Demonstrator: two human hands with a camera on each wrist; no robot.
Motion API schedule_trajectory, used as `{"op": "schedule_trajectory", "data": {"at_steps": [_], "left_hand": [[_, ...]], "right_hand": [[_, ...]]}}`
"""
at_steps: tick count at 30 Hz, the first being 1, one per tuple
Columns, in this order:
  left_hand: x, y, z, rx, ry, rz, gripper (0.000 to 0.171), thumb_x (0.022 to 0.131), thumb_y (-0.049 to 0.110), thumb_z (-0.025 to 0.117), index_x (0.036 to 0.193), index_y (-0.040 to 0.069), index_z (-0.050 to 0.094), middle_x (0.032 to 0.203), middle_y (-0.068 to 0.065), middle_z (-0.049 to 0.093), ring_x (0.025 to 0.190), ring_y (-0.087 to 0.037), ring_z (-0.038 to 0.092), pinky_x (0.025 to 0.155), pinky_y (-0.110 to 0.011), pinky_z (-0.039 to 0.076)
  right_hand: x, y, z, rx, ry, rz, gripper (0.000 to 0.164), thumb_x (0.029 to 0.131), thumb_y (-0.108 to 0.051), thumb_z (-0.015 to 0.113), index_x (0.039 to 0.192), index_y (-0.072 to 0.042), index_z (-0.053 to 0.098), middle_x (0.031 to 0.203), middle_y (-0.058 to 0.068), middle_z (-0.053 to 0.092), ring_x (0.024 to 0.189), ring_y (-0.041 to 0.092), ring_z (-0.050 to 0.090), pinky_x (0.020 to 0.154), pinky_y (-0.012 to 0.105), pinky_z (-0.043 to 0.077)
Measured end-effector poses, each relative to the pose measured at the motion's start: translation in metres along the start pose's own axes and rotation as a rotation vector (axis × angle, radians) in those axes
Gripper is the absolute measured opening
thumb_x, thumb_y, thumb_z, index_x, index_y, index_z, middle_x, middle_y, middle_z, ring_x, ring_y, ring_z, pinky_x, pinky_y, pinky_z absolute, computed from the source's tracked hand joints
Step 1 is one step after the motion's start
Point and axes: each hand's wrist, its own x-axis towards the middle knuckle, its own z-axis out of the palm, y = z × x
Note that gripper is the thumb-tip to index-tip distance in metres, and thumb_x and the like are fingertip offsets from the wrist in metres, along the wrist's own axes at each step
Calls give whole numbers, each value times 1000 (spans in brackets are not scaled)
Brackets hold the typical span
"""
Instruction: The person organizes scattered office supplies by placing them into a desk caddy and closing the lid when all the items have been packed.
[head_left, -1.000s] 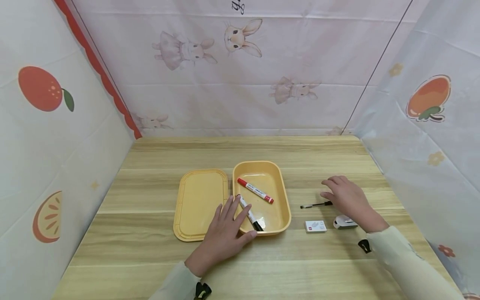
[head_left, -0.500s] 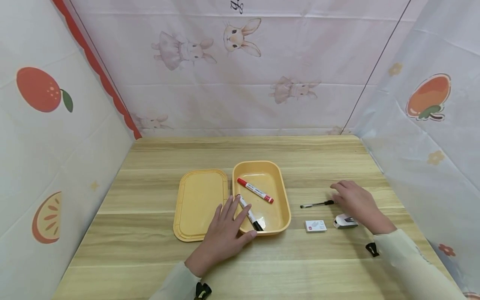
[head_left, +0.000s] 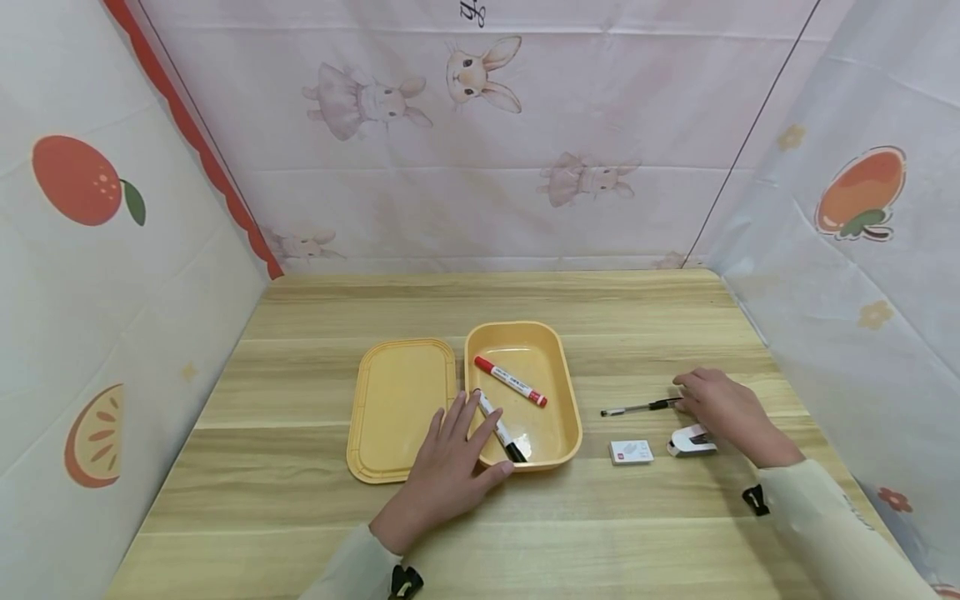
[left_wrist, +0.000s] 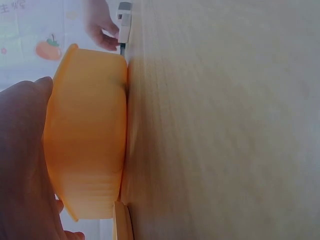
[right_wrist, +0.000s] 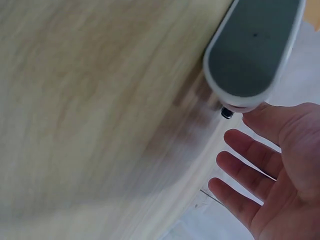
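Observation:
My left hand (head_left: 448,473) lies with spread fingers over the near left rim of a yellow plastic box (head_left: 573,417). Its thumb is at the near rim. Inside the box are a red marker (head_left: 512,382) and a black-capped marker (head_left: 504,432), the latter partly under my fingertips. On the right, my right hand (head_left: 723,410) is at the capped end of a black pen (head_left: 637,408) on the table, its fingers loosely extended in the right wrist view. A white-and-dark stapler (head_left: 692,441) sits just in front of that hand; in the right wrist view it hides part of the fingers.
The yellow lid (head_left: 401,408) lies flat against the box's left side. A small white carton (head_left: 631,452) rests between box and stapler. Fabric walls with rabbit (head_left: 472,75) and fruit prints enclose the wooden table (head_left: 525,542) at back and sides.
My right hand has drifted right and slightly nearer, uncovering more of the pen's capped end and the stapler. The pen stays in place. My left hand and the box have not moved.

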Motion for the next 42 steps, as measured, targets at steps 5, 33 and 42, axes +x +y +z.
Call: {"op": "schedule_trajectory", "data": {"at_steps": [5, 33, 42], "left_hand": [[0, 1, 0, -1, 1, 1, 79, 99, 75, 34, 164, 30, 27, 173, -9, 8, 159, -26, -4, 125, -56, 7], [-1, 0, 0, -15, 1, -1, 78, 99, 72, 38, 164, 30, 26, 173, -8, 7, 158, -24, -6, 125, -56, 5], [-1, 0, -1, -14, 8, 6, 78, 99, 73, 37, 164, 30, 27, 173, -8, 8, 159, -26, -4, 125, -56, 6]], "right_hand": [[0, 4, 3, 22, -35, 29, 28, 87, -13, 81, 113, -5, 74, 101, 7, 69, 93, 29, 66, 71, 48, 57], [1, 5, 7, 25, -67, -76, 16, 88, -9, 80, 104, -12, 78, 96, -1, 68, 91, 24, 66, 73, 47, 57], [1, 4, 9, 2, -56, -87, 13, 86, -9, 82, 98, -11, 77, 92, -2, 67, 89, 24, 66, 73, 45, 57]]}}
